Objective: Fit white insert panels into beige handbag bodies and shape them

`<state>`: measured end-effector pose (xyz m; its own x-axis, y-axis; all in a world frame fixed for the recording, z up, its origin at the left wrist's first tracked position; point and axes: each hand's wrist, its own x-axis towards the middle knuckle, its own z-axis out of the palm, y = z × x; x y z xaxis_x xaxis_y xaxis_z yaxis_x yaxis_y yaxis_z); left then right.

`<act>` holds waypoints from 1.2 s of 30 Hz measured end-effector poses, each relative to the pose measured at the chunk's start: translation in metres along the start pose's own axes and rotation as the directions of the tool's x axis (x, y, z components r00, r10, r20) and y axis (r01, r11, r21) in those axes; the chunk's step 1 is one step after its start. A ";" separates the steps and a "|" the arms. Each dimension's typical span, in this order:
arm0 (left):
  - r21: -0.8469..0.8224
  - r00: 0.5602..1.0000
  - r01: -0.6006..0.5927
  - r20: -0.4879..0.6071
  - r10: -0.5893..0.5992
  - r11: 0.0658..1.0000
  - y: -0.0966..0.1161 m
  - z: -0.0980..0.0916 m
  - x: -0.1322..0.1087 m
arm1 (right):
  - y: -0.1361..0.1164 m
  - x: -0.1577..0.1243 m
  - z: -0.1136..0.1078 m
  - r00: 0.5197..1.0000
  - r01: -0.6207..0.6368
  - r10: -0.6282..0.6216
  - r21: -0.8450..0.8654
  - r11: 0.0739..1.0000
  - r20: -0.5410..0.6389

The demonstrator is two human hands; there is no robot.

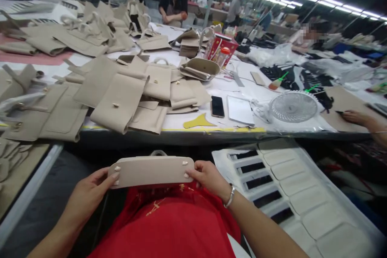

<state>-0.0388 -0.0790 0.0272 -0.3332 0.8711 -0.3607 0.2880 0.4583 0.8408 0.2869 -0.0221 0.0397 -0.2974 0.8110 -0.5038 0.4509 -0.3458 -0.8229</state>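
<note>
Between my two hands, above my red apron (169, 225), is a long beige bag base (154, 171) with rounded ends. Small pale studs or feet sit near its corners, and a loop shows behind its top edge. My left hand (93, 187) pinches the left end, thumb on the face beside the studs. At the right end my right hand (208, 177) grips likewise, thumb by the lower stud. The fingers behind the piece are partly hidden. Beyond it, beige bag pieces (116, 100) with small gold clasps lie heaped on the table.
A phone (217, 106), a white pad (240, 110), a yellow template (199, 121) and a fan (293, 107) lie near the table's front edge. A tray of beige panels (314, 205) stands at my right. A co-worker's hand (355, 117) rests on brown board at far right.
</note>
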 end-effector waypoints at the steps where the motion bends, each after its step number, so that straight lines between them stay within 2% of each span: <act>1: 0.062 1.000 0.003 -0.018 -0.002 0.998 0.000 0.000 0.004 | 0.003 0.004 -0.001 1.000 0.003 -0.003 -0.018 1.000 0.014; 6: 0.208 0.995 0.089 -0.055 -0.079 0.974 0.011 0.000 0.011 | 0.008 0.013 -0.007 0.999 0.008 -0.001 -0.131 0.991 0.055; 10: 0.222 0.990 0.136 -0.061 -0.125 0.966 0.015 0.002 0.015 | 0.006 0.015 -0.011 0.998 0.053 -0.048 -0.224 0.973 0.028; 16: 0.179 0.988 0.157 -0.026 -0.155 0.971 0.016 0.003 0.018 | 0.008 0.019 -0.011 0.998 0.057 -0.061 -0.261 0.964 -0.008; 18: 0.207 0.990 0.138 0.006 -0.143 0.969 0.016 0.001 0.019 | 0.009 0.021 -0.012 0.997 0.063 -0.070 -0.278 0.959 -0.016; 20: 0.336 0.995 0.088 0.015 -0.099 0.938 0.016 -0.002 0.020 | 0.010 0.021 -0.012 0.997 0.061 -0.072 -0.285 0.956 -0.026; 22: 0.564 0.998 -0.050 -0.003 0.063 0.824 0.017 -0.002 0.021 | 0.010 0.021 -0.012 0.997 0.053 -0.065 -0.285 0.957 -0.033; 23: 0.671 0.982 -0.144 0.005 0.189 0.728 0.019 0.001 0.021 | 0.010 0.021 -0.012 0.998 0.047 -0.060 -0.284 0.958 -0.036; 24: 0.745 0.946 -0.242 0.041 0.321 0.621 0.022 0.006 0.020 | 0.009 0.021 -0.013 0.998 0.044 -0.057 -0.282 0.958 -0.036; 26: 0.771 0.835 -0.454 0.194 0.515 0.446 0.032 0.025 0.018 | 0.008 0.021 -0.013 0.998 0.044 -0.055 -0.282 0.958 -0.031; 27: 0.733 0.776 -0.556 0.288 0.561 0.393 0.038 0.039 0.016 | 0.008 0.021 -0.014 0.998 0.046 -0.056 -0.282 0.958 -0.026; 29: 0.601 0.665 -0.724 0.479 0.574 0.338 0.052 0.070 0.013 | 0.008 0.022 -0.015 0.998 0.051 -0.057 -0.282 0.958 -0.015; 31: 0.473 0.566 -0.821 0.610 0.554 0.319 0.064 0.102 0.012 | 0.009 0.023 -0.016 0.998 0.054 -0.058 -0.278 0.959 -0.007; 32: 0.429 0.533 -0.846 0.652 0.539 0.317 0.068 0.115 0.012 | 0.010 0.023 -0.017 0.998 0.057 -0.060 -0.277 0.959 -0.003; 34: 0.383 0.501 -0.865 0.699 0.511 0.325 0.073 0.135 0.014 | 0.011 0.024 -0.017 0.998 0.061 -0.064 -0.279 0.958 -0.002; 36: 0.370 0.497 -0.866 0.715 0.493 0.336 0.073 0.144 0.017 | 0.012 0.023 -0.017 0.997 0.066 -0.072 -0.282 0.957 -0.011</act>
<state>0.1063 -0.0049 0.0244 0.6179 0.7844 -0.0535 0.7178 -0.5351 0.4455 0.2998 0.0005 0.0231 -0.3198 0.8388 -0.4407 0.6497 -0.1444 -0.7464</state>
